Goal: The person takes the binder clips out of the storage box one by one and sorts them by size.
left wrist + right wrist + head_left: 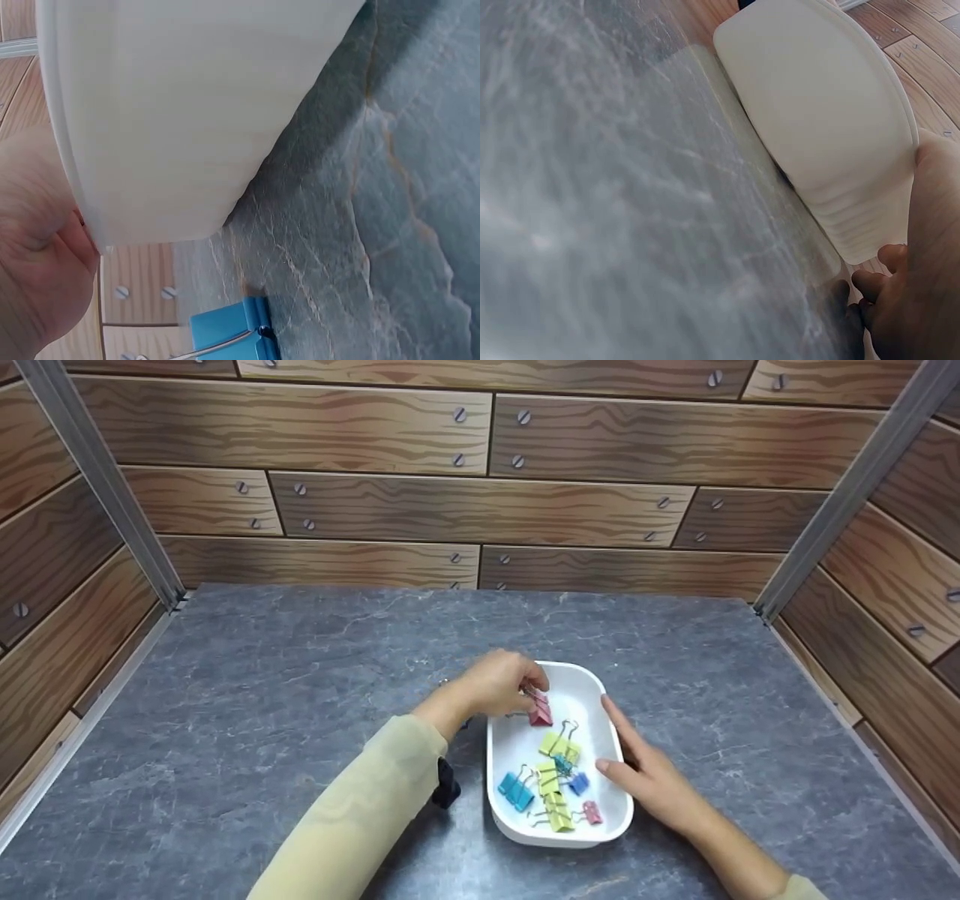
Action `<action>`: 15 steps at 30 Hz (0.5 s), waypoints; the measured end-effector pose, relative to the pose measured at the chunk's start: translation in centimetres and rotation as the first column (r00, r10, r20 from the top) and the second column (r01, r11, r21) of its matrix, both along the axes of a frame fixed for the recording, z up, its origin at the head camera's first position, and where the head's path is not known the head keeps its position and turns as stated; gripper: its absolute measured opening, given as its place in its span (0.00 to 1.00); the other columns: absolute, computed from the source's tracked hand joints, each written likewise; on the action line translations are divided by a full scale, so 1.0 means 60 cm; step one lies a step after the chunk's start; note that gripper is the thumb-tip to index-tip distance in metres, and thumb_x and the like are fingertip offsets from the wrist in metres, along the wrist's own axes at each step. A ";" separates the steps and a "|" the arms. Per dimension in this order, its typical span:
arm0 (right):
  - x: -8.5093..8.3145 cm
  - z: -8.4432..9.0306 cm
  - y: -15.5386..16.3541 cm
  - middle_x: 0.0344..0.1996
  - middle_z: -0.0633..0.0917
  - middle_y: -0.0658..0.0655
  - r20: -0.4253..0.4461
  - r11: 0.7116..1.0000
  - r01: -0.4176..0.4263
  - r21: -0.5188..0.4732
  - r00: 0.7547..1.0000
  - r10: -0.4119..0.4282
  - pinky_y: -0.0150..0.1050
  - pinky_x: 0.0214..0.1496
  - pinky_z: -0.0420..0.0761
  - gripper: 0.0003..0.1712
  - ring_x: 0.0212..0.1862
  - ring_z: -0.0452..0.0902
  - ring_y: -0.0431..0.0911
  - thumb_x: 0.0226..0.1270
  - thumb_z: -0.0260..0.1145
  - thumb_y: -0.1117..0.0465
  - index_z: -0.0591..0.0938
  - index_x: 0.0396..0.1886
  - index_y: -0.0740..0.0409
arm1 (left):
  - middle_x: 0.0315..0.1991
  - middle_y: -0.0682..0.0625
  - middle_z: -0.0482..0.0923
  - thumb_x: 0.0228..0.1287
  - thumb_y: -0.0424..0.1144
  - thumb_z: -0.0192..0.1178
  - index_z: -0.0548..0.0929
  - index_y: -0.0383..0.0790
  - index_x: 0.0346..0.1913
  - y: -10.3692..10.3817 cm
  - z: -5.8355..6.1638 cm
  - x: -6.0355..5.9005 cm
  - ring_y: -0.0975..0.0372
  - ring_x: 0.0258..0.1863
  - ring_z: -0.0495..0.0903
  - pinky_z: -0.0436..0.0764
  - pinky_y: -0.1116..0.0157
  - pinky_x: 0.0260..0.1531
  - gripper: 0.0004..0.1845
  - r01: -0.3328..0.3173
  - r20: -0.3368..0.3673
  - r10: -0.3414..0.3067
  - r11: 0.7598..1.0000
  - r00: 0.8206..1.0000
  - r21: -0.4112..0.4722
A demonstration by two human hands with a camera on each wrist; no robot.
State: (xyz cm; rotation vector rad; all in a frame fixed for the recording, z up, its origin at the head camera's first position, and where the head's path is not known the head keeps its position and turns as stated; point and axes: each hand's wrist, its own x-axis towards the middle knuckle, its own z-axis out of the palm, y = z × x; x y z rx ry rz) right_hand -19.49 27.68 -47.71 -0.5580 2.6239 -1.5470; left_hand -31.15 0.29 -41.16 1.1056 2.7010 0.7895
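Observation:
A white plastic tray [496, 795] stands on the table, with several colored binder clips lying in its nearer part. Reaching over its far left rim, my left hand [501, 681] pinches a red binder clip [541, 715] inside it; the fingers partly cover that clip. On the tray's right side, my right hand [654, 780] holds the wall, its thumb over the rim. Yellow binder clips [559, 813], a teal binder clip [516, 791], a blue binder clip [579, 784] and a small pink binder clip [592, 812] are among those in the tray.
A blue binder clip [232, 330] lies on the table beside the tray's left side, mostly hidden by the left arm in the head view. Wood-patterned panels [375, 506] close off the back and sides of the grey marbled table [285, 675].

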 end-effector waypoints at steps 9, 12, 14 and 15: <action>-0.001 0.000 -0.001 0.77 0.71 0.65 -0.007 1.000 0.004 0.010 1.000 -0.004 0.34 0.61 0.80 0.49 0.63 0.80 0.52 0.76 0.67 0.60 0.52 0.88 0.42 | 0.43 0.48 0.90 0.65 0.27 0.70 0.91 0.37 0.52 0.001 -0.002 -0.001 0.63 0.40 0.83 0.82 0.69 0.44 0.14 0.012 0.006 -0.012 1.000 1.000 0.017; -0.001 0.000 0.000 0.77 0.70 0.65 -0.008 1.000 0.004 0.013 1.000 -0.004 0.34 0.62 0.79 0.49 0.64 0.79 0.51 0.76 0.67 0.60 0.52 0.88 0.42 | 0.42 0.49 0.89 0.66 0.27 0.69 0.91 0.37 0.52 0.001 -0.002 0.000 0.64 0.39 0.82 0.81 0.69 0.43 0.13 0.009 0.020 -0.009 0.999 1.000 0.031; -0.001 0.000 0.001 0.77 0.70 0.65 -0.007 1.000 0.003 0.012 1.000 -0.003 0.34 0.62 0.79 0.49 0.64 0.79 0.51 0.76 0.67 0.60 0.52 0.88 0.41 | 0.41 0.49 0.89 0.67 0.27 0.69 0.91 0.36 0.52 0.002 -0.002 0.001 0.64 0.38 0.81 0.81 0.69 0.43 0.12 0.006 0.028 -0.008 0.999 1.000 0.044; -0.001 -0.001 0.001 0.77 0.70 0.65 -0.009 1.000 0.001 0.011 1.000 -0.001 0.34 0.62 0.79 0.49 0.64 0.79 0.52 0.76 0.67 0.60 0.52 0.88 0.41 | 0.41 0.49 0.89 0.68 0.27 0.69 0.91 0.36 0.52 0.002 -0.002 0.001 0.64 0.38 0.81 0.81 0.69 0.43 0.12 0.003 0.034 -0.005 0.999 0.999 0.053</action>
